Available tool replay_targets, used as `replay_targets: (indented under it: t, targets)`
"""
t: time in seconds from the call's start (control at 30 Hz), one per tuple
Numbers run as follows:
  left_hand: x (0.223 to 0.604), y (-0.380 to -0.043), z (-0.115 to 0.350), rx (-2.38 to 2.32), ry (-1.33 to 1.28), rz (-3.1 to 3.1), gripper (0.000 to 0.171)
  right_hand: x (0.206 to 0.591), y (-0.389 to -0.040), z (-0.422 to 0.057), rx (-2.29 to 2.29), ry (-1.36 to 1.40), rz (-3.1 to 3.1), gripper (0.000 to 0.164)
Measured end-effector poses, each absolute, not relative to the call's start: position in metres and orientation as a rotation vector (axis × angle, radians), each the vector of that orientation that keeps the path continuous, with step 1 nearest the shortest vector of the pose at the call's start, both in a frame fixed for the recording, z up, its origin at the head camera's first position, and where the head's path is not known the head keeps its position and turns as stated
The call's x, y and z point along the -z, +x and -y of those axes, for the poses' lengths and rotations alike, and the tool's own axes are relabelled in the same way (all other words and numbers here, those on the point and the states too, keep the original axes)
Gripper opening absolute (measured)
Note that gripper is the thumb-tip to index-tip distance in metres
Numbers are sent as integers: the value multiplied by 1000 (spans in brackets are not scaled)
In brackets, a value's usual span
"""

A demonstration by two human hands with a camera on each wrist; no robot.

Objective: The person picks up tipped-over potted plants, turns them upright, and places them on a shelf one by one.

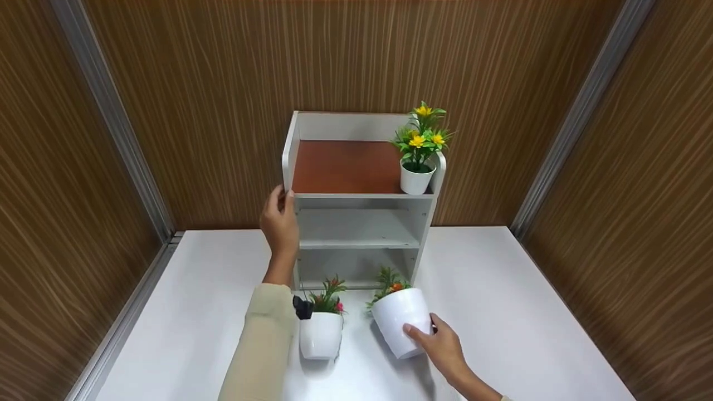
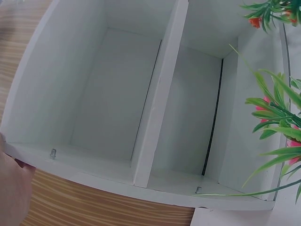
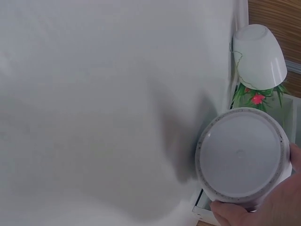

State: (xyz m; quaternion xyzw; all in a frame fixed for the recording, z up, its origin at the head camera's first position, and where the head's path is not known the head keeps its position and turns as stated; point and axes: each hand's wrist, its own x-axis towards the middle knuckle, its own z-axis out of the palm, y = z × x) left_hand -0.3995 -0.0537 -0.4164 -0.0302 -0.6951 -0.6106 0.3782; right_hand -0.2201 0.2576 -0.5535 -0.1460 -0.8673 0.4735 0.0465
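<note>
A white shelf unit (image 1: 359, 245) with a brown top board stands against the back wall. My left hand (image 1: 280, 220) holds the edge of its left side panel, just below the top board; in the left wrist view that hand (image 2: 14, 188) shows only at the frame's edge. My right hand (image 1: 443, 348) grips a white flower pot (image 1: 402, 320), tilted to the left in front of the shelf, with orange flowers and green leaves. Its round base (image 3: 242, 153) faces the right wrist camera. Left of it stands another white pot (image 1: 321, 336) with pink flowers, partly behind my left sleeve.
A smaller white pot (image 1: 416, 181) with yellow flowers (image 1: 423, 136) stands at the right front corner of the top board. The two lower compartments hold nothing. Wood-patterned panels (image 1: 601, 195) close in the white table (image 1: 501, 312) at the back and both sides.
</note>
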Motion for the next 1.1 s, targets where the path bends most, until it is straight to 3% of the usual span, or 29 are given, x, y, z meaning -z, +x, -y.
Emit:
replay_targets:
  t: [0.23,1.1]
  targets:
    - [418,-399,54,1558,-74,1781,36,559,-225,-258,-1403,-405,2604,98]
    - [417,-398,54,1562,-69,1779,37,576,-206,-251,-1384,-331,2588,100]
